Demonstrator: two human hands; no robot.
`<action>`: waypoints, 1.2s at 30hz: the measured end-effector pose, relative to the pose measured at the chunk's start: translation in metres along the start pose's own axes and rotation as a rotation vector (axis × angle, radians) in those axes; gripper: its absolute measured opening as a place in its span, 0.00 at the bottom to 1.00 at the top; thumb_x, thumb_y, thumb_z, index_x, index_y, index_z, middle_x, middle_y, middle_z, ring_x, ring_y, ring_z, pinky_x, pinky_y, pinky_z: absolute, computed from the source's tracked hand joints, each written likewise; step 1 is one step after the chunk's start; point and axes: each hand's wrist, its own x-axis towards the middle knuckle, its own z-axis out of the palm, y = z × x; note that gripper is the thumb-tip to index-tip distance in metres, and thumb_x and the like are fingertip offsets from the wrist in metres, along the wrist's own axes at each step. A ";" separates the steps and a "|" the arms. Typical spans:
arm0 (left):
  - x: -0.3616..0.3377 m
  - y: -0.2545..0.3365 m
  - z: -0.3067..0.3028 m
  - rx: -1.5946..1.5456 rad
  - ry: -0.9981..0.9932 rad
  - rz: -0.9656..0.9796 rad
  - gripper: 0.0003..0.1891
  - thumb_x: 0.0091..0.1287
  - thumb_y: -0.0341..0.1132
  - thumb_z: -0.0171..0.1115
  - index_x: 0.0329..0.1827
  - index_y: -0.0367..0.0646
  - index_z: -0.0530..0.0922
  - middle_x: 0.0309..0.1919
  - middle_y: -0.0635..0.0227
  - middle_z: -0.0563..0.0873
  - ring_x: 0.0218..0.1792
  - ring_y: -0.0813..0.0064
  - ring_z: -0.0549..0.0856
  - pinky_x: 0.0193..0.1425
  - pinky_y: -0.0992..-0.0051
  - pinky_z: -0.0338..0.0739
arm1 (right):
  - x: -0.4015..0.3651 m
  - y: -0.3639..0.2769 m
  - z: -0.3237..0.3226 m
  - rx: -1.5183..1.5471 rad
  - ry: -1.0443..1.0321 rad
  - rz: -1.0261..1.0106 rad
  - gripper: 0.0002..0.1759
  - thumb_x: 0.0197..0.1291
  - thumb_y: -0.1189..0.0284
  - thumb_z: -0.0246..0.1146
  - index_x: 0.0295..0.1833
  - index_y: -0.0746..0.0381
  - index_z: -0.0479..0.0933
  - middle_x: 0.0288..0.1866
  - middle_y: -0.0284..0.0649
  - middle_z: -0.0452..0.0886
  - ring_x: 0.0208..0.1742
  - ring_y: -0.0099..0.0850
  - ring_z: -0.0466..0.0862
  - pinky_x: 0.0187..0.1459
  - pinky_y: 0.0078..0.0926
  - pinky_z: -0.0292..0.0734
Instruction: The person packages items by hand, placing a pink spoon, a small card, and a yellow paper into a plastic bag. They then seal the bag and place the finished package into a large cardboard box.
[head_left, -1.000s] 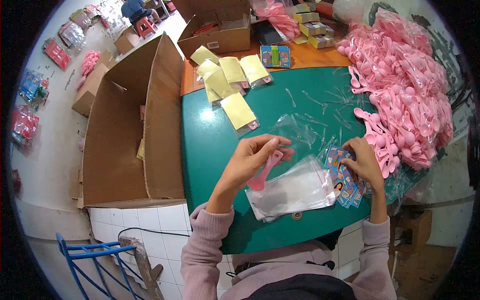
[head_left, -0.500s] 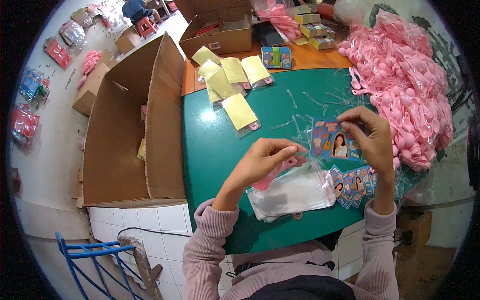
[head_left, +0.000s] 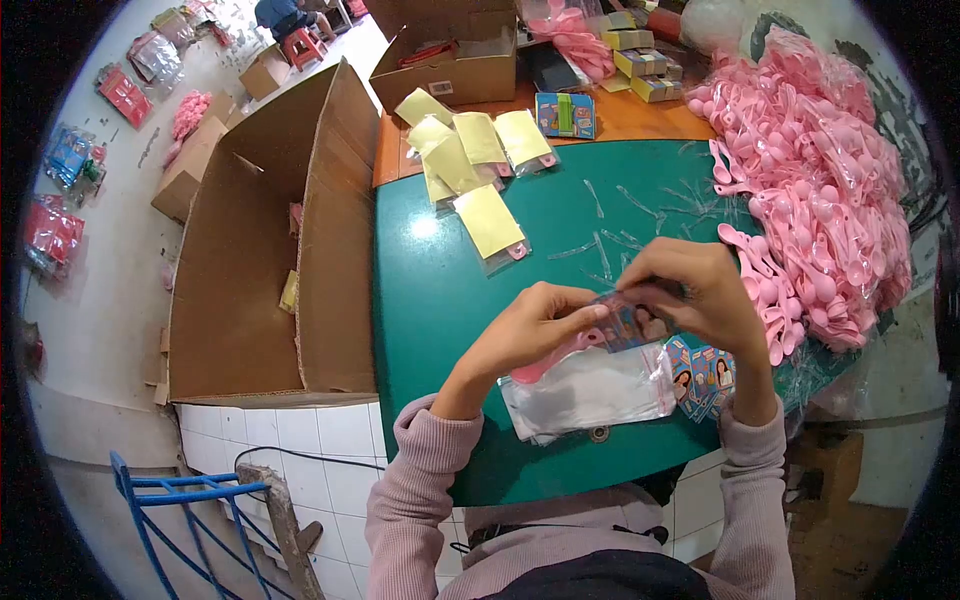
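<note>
Low over the table, my left hand (head_left: 535, 325) is closed around pink plastic spoons (head_left: 540, 368), their bowls pointing toward me. My right hand (head_left: 700, 295) pinches a blue printed card (head_left: 640, 328), whose left edge meets my left fingertips; the card is slightly blurred. Beneath both hands lies a stack of clear plastic bags (head_left: 590, 395). Several more blue cards (head_left: 708, 375) are fanned out beside the stack, partly covered by my right wrist.
A large heap of pink spoons (head_left: 810, 190) fills the table's right side. Packed bags with yellow cards (head_left: 488, 222) lie at the back left, near an open cardboard box (head_left: 340, 250). Plastic strips (head_left: 640, 200) are scattered mid-table. A person (head_left: 285, 15) sits far off.
My right hand has brought the card left and down, against my left fingertips. My left hand still grips the spoons in nearly the same place.
</note>
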 end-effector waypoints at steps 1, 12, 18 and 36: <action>0.000 0.000 -0.002 0.000 0.031 0.003 0.16 0.68 0.38 0.53 0.39 0.31 0.79 0.24 0.72 0.80 0.27 0.88 0.73 0.30 0.82 0.70 | 0.004 0.001 0.005 0.001 0.002 -0.002 0.07 0.49 0.77 0.65 0.35 0.65 0.77 0.29 0.40 0.79 0.32 0.28 0.80 0.32 0.24 0.74; -0.003 -0.001 -0.014 0.045 0.090 0.064 0.19 0.65 0.40 0.56 0.53 0.34 0.75 0.27 0.65 0.83 0.27 0.84 0.78 0.32 0.78 0.73 | -0.004 0.050 0.030 0.457 -0.138 0.241 0.10 0.52 0.72 0.65 0.37 0.67 0.78 0.32 0.37 0.76 0.31 0.24 0.77 0.33 0.20 0.73; -0.004 0.006 0.002 0.572 0.233 -0.137 0.30 0.64 0.39 0.57 0.68 0.44 0.58 0.30 0.54 0.85 0.28 0.79 0.81 0.34 0.74 0.74 | -0.008 0.057 0.056 0.341 -0.146 0.198 0.10 0.46 0.72 0.67 0.34 0.65 0.79 0.26 0.37 0.77 0.28 0.30 0.78 0.32 0.22 0.71; -0.041 -0.029 -0.017 -0.168 0.377 -0.021 0.27 0.61 0.28 0.61 0.64 0.41 0.62 0.33 0.66 0.83 0.37 0.81 0.80 0.43 0.81 0.73 | -0.009 0.064 0.050 0.763 -0.146 0.548 0.07 0.48 0.76 0.66 0.26 0.65 0.74 0.24 0.31 0.76 0.26 0.17 0.73 0.30 0.15 0.69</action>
